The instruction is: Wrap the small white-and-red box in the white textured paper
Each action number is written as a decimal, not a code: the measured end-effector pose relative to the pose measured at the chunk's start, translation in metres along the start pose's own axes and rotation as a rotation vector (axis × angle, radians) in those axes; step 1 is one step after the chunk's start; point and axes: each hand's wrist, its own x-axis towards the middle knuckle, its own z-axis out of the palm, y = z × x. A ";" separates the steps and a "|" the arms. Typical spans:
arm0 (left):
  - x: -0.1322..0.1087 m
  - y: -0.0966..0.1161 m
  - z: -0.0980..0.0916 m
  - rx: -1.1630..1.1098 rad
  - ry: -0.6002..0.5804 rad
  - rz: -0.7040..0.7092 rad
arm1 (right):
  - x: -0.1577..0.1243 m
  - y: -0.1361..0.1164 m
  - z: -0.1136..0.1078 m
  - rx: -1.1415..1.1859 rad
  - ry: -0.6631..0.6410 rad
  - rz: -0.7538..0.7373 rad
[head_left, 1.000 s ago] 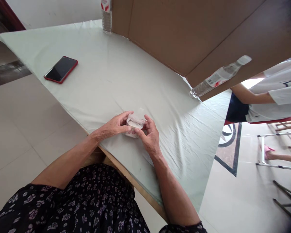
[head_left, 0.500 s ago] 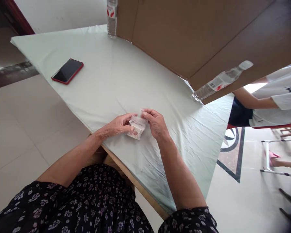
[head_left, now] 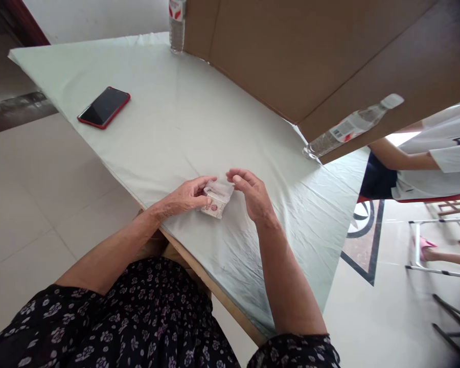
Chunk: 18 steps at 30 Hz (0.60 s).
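Note:
A small pale box in a clear plastic wrapper (head_left: pixel 216 201), with a reddish print on its side, rests on the cloth near the table's front edge. My left hand (head_left: pixel 189 197) grips its left side, thumb along the near face and fingers behind. Just to the right of the box is my right hand (head_left: pixel 253 191), fingers apart and bent a little, holding nothing. Loose plastic stands up at the top of the box, between the two hands. What is inside the wrapper apart from the box I cannot make out.
A phone in a red case (head_left: pixel 105 107) lies on the pale green tablecloth (head_left: pixel 153 102) at the left. A large cardboard panel (head_left: pixel 276 56) stands at the back, with one clear bottle (head_left: pixel 177 30) at its left end and another bottle (head_left: pixel 352 127) at its right. A person (head_left: pixel 414 158) sits beyond.
My right hand has let go of the plastic wrapper and moved slightly right, its fingers opening. My left hand keeps its hold on the box.

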 end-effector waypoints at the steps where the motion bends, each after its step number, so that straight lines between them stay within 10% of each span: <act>1: 0.000 0.001 0.000 0.005 -0.002 0.005 | 0.001 0.001 0.001 0.017 -0.042 0.046; 18: 0.004 -0.011 0.000 0.189 0.126 0.089 | 0.005 -0.004 0.008 0.018 -0.030 0.032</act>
